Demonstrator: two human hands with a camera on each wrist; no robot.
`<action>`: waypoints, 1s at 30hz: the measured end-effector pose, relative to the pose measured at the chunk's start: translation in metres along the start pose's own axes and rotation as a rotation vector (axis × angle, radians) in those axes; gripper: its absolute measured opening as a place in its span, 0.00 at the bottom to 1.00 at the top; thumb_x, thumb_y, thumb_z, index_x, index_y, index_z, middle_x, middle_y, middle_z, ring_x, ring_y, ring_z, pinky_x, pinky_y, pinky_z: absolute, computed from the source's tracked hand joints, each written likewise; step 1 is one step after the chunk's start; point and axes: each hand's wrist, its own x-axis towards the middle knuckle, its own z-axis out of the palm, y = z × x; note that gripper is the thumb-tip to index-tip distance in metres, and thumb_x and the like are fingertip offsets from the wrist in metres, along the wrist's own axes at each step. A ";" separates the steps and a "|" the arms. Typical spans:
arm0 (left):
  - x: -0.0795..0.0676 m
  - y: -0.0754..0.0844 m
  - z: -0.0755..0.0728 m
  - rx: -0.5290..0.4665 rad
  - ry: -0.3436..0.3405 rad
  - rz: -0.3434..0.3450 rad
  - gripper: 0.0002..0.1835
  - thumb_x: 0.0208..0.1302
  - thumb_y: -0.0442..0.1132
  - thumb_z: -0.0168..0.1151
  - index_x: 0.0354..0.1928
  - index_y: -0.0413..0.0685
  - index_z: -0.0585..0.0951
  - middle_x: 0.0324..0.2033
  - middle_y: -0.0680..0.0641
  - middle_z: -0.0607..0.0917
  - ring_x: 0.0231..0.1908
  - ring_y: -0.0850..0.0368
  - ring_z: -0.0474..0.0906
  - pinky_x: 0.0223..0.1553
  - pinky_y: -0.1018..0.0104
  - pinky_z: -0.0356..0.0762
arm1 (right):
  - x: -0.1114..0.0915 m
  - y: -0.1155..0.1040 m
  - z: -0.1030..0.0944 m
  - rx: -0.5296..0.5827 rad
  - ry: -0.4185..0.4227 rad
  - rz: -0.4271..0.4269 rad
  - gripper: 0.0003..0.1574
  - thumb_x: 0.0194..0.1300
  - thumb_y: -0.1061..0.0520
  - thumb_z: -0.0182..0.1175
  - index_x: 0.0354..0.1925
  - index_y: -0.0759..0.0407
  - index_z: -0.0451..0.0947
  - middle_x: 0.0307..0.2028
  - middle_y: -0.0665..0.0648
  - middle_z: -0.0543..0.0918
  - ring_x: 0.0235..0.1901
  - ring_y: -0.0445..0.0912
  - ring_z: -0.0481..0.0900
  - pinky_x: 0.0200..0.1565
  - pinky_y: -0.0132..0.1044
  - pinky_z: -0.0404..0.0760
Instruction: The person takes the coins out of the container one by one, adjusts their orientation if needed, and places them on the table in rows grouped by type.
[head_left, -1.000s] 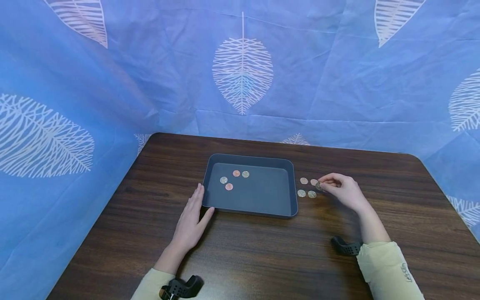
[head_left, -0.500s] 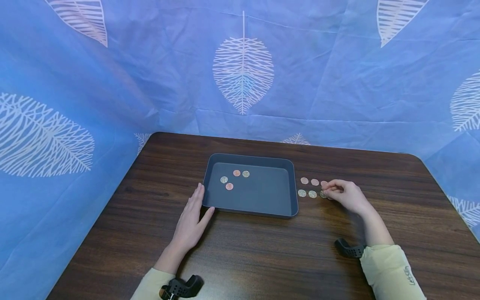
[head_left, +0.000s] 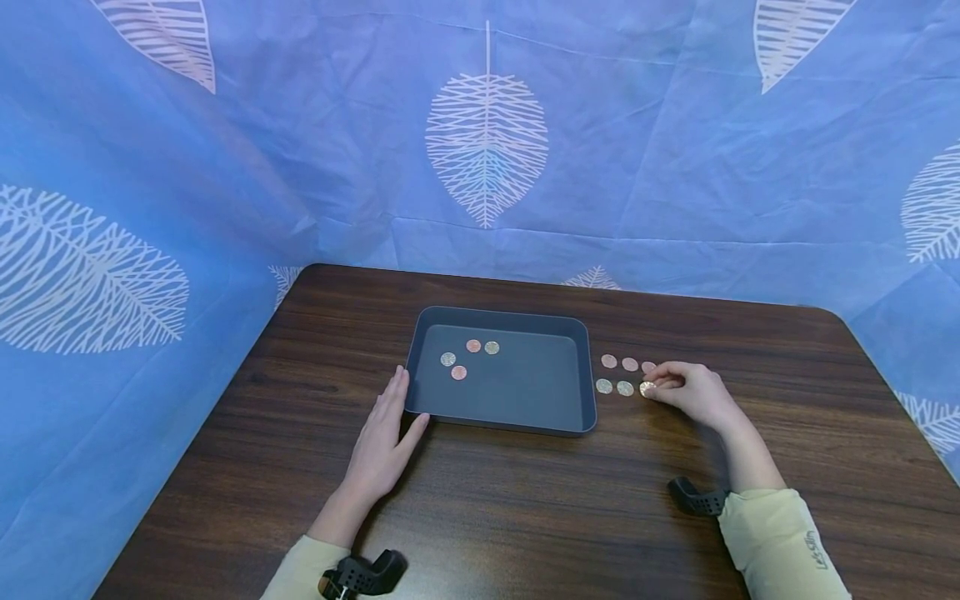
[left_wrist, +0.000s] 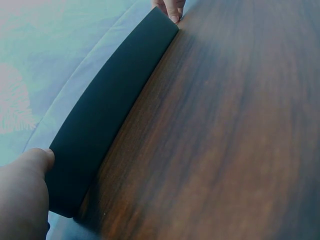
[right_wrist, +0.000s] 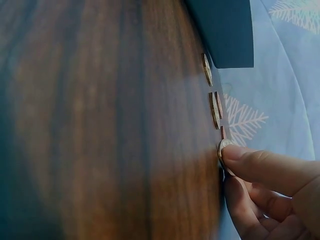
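Note:
My right hand (head_left: 693, 392) pinches a gold-coloured coin (head_left: 647, 389) at the right end of the nearer row on the table. In the right wrist view the thumb lies over that coin (right_wrist: 223, 150), fingers curled below. Two pale coins, one of them this coin (head_left: 625, 388), continue the row leftward. Behind runs a row of copper-coloured coins (head_left: 629, 364), the last partly covered by my fingertips. My left hand (head_left: 381, 442) rests straight-fingered at the near left corner of a dark grey tray (head_left: 517, 423), its thumb against the front wall in the left wrist view.
Inside the tray, towards its left, lie several copper and pale coins, such as a copper coin (head_left: 458, 373). Both rows stand just right of the tray's wall. A brown wooden table (head_left: 525, 508) bears everything, with a blue leaf-print cloth (head_left: 637, 167) behind.
My right hand has shifted slightly right and towards me, bringing the gold-coloured coin from the back row's end to the nearer row's end. My left hand and the tray stay put.

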 end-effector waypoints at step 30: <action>0.000 0.000 0.000 0.020 -0.006 -0.010 0.37 0.73 0.55 0.46 0.76 0.50 0.46 0.74 0.50 0.47 0.72 0.50 0.45 0.70 0.50 0.45 | 0.001 -0.002 0.002 0.004 0.020 -0.008 0.18 0.61 0.51 0.66 0.44 0.62 0.81 0.32 0.52 0.85 0.33 0.44 0.81 0.40 0.46 0.79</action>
